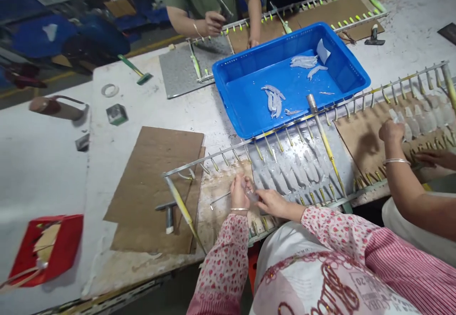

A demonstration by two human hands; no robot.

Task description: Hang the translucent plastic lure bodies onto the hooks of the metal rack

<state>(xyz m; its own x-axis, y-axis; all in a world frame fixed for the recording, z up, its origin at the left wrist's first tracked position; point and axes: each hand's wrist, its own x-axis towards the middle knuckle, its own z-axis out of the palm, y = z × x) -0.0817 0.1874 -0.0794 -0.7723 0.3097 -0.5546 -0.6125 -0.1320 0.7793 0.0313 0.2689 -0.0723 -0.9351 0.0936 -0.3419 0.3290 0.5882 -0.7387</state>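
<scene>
My left hand (238,192) is closed around a small, translucent, whitish piece (251,194), partly hidden by the fingers. From the right, my right hand (273,204) pinches the near end of that same piece. A thin metal rod (220,201) with a pale tip reaches out left of my left hand; whether it is held or lies on the table I cannot tell. Both hands are inside a metal frame (210,157) lined with small yellowish pegs. Just right of them, several similar translucent strips (281,178) lie in a row on a grey sheet (259,149).
Beyond the frame stands a blue tray (245,80) with translucent strips inside. To the left are brown cardboard (142,172), a hammer (169,215), a red box (67,243) and a tape roll (109,90). A co-worker's hand (392,132) works at right; two people stand opposite.
</scene>
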